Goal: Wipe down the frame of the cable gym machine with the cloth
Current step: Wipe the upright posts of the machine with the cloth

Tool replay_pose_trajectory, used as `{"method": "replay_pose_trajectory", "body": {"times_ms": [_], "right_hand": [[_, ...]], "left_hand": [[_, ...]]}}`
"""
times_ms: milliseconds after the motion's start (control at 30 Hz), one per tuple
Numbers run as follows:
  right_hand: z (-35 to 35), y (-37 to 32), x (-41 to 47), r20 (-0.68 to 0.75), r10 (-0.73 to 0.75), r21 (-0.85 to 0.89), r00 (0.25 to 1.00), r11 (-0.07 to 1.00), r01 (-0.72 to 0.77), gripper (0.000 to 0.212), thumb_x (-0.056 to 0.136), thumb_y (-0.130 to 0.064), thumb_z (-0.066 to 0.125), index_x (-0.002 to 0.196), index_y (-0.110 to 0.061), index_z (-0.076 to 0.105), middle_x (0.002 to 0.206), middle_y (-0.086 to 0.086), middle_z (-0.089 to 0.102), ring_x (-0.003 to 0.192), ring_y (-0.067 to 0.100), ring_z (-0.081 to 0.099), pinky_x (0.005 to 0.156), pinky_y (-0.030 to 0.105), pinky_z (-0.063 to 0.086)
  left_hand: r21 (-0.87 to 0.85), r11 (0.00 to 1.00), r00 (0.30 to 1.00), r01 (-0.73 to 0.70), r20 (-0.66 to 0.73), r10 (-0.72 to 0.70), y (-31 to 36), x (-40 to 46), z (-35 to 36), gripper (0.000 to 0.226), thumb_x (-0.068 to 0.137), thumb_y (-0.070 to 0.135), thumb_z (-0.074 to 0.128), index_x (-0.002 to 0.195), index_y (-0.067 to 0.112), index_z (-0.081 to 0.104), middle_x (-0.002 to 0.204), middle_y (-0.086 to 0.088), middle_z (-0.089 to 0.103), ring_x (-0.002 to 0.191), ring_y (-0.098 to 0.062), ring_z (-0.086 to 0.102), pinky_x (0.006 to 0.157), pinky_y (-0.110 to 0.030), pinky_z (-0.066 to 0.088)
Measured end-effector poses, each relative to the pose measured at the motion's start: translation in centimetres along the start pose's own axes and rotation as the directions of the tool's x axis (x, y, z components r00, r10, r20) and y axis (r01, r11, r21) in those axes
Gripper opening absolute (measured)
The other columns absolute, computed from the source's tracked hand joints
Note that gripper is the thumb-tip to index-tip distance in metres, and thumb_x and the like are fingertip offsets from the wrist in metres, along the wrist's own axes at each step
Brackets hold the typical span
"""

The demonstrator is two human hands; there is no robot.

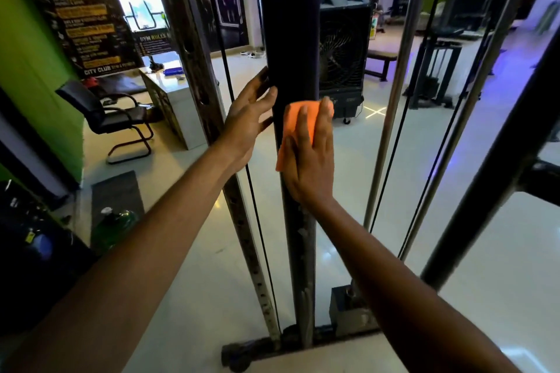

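A dark upright post [288,24] of the cable machine frame rises through the middle of the view. My right hand [309,154] presses an orange cloth [298,118] flat against the post at mid height, fingers straight and spread over it. My left hand [250,121] rests on the post's left side, fingers extended, thumb touching its front. The post's lower part shows worn, chipped paint.
A perforated steel upright [194,48] and a black cable [257,221] stand left of the post. Chrome guide rods [391,118] and slanted black bars [497,160] are on the right. The base bar [272,348] lies on the floor. A black fan cooler [344,48], desk and chair [121,118] stand beyond.
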State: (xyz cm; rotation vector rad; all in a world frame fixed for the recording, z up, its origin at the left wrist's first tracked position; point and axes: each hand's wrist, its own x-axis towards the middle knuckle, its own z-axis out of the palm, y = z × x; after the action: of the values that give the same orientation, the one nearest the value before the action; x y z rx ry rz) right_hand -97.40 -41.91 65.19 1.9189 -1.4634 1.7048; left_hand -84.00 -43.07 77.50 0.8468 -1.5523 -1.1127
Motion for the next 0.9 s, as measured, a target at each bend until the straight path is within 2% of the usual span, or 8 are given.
{"method": "replay_pose_trajectory", "body": {"times_ms": [133, 300, 367, 467, 567, 667, 733, 900], "right_hand": [[0.9, -1.3, 1.8, -0.087, 0.019, -0.025, 0.996, 0.999, -0.021, 0.074, 0.113, -0.024, 0.058, 0.170, -0.018, 0.011, 0.181, 0.018, -0.005, 0.168, 0.039, -0.002, 0.130, 0.065, 0.027], [3.0, 2.0, -11.3, 0.075, 0.128, -0.109, 0.989, 0.987, -0.119, 0.105, 0.105, -0.013, 0.069, 0.173, -0.034, -0.008, 0.181, 0.014, -0.015, 0.167, 0.044, -0.002, 0.119, 0.073, 0.038], [3.0, 2.5, -13.2, 0.108, 0.133, -0.109, 0.985, 0.987, -0.122, 0.115, 0.102, -0.009, 0.073, 0.172, -0.041, -0.013, 0.181, 0.013, -0.018, 0.167, 0.045, -0.004, 0.118, 0.074, 0.039], [2.4, 1.1, -8.4, 0.061, 0.110, -0.039, 0.992, 0.993, -0.107, 0.106, 0.108, -0.020, 0.069, 0.171, -0.044, -0.013, 0.181, 0.009, -0.020, 0.168, 0.041, -0.003, 0.121, 0.073, 0.036], [1.3, -0.6, -0.7, -0.063, 0.057, -0.013, 0.996, 0.998, -0.058, 0.083, 0.113, -0.026, 0.059, 0.172, -0.030, 0.001, 0.181, 0.016, -0.009, 0.169, 0.039, 0.000, 0.125, 0.068, 0.033], [1.3, -1.3, 1.7, -0.114, 0.035, -0.049, 0.993, 0.998, -0.041, 0.075, 0.115, -0.027, 0.055, 0.171, -0.021, 0.006, 0.181, 0.017, -0.007, 0.169, 0.038, 0.001, 0.127, 0.065, 0.033], [1.9, -0.3, -2.0, -0.073, 0.040, -0.089, 0.997, 0.995, -0.046, 0.083, 0.114, -0.026, 0.057, 0.172, -0.028, -0.001, 0.181, 0.012, -0.014, 0.169, 0.038, 0.002, 0.126, 0.065, 0.035], [3.2, 2.6, -13.0, 0.097, 0.150, -0.106, 0.984, 0.984, -0.140, 0.109, 0.106, -0.016, 0.070, 0.171, -0.042, -0.014, 0.181, 0.013, -0.017, 0.168, 0.042, -0.001, 0.116, 0.071, 0.044]], "left_hand": [[-0.004, 1.000, 0.998, -0.008, 0.054, 0.009, -0.3, 0.1, -0.6, 0.047, 0.114, 0.036, 0.050, 0.160, 0.041, 0.046, 0.160, 0.013, 0.054, 0.151, -0.015, 0.047, 0.123, -0.053, 0.041], [0.005, 1.000, 0.997, -0.015, 0.076, 0.014, -1.3, -0.1, -0.9, 0.049, 0.114, 0.031, 0.051, 0.162, 0.038, 0.044, 0.153, 0.023, 0.058, 0.136, 0.003, 0.057, 0.111, -0.035, 0.048], [0.014, 1.000, 0.995, -0.006, 0.095, 0.004, -1.8, -0.2, -1.1, 0.049, 0.114, 0.029, 0.052, 0.161, 0.040, 0.044, 0.145, 0.030, 0.062, 0.128, 0.011, 0.060, 0.108, -0.031, 0.050], [0.007, 1.000, 0.994, -0.004, 0.113, 0.004, -2.1, -0.2, -1.4, 0.050, 0.114, 0.030, 0.052, 0.161, 0.041, 0.044, 0.149, 0.027, 0.060, 0.134, 0.005, 0.059, 0.117, -0.041, 0.048], [-0.017, 1.000, 0.992, -0.012, 0.122, 0.014, -2.0, 0.0, -1.5, 0.046, 0.114, 0.032, 0.050, 0.159, 0.043, 0.046, 0.154, 0.020, 0.058, 0.141, -0.005, 0.055, 0.118, -0.045, 0.047], [-0.022, 1.000, 0.992, -0.014, 0.128, 0.016, -2.2, -0.1, -1.6, 0.045, 0.116, 0.032, 0.046, 0.160, 0.043, 0.044, 0.154, 0.021, 0.058, 0.134, 0.004, 0.059, 0.104, -0.030, 0.051], [-0.011, 1.000, 0.992, -0.015, 0.128, 0.016, -2.6, -0.3, -1.6, 0.046, 0.116, 0.032, 0.045, 0.160, 0.043, 0.043, 0.153, 0.023, 0.057, 0.131, 0.008, 0.059, 0.100, -0.026, 0.051], [-0.033, 0.999, 0.990, 0.023, 0.140, -0.018, -4.1, -0.7, -1.5, 0.048, 0.115, 0.030, 0.048, 0.161, 0.042, 0.043, 0.155, 0.023, 0.056, 0.144, -0.003, 0.052, 0.120, -0.048, 0.045]]}}
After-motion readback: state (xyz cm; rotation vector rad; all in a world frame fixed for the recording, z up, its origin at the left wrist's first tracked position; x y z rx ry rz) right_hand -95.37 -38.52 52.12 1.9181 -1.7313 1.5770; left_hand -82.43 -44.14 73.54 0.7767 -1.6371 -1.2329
